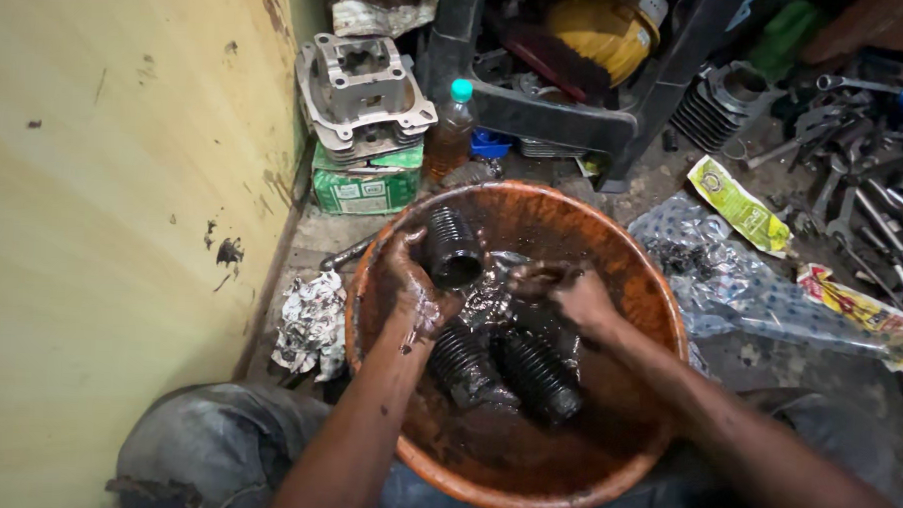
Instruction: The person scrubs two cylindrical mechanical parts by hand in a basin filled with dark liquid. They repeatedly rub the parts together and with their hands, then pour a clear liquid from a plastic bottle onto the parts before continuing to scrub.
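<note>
Fingers [408, 255] of left hand [415, 288] wrapped round a black ribbed boot [452, 246], gripped tight, open mouth facing the camera, lifted just above the dark oily liquid. Fingers of right hand [570, 293] curled and bunched low over the liquid, slick with grime; whether pinching anything, cannot tell. Both hands inside a wide orange basin [660, 291], near its middle.

Two more boots [512, 371], same black ribbed kind, lying side by side in the basin below the hands, half sunk in the oil, touching each other. Crumpled shiny foil [490, 295] between the hands and the sunk pair.

Basin resting on the floor, close between the knees, grey trousers [215, 436] at the near rim.

Beyond the rim: crumpled paper [311, 324] on the floor at left, just beside the basin, against a yellow wall [112, 222]. Behind the basin, a green box [366, 186] with a grey cylinder head [362, 91] stacked on it, and a bottle [453, 134] of amber liquid with a teal cap standing upright beside them. At right, a clear plastic bag [731, 284] touching the basin's edge, yellow wrappers [743, 209] past it, and scattered spanners [864, 198] well apart at the far right.
</note>
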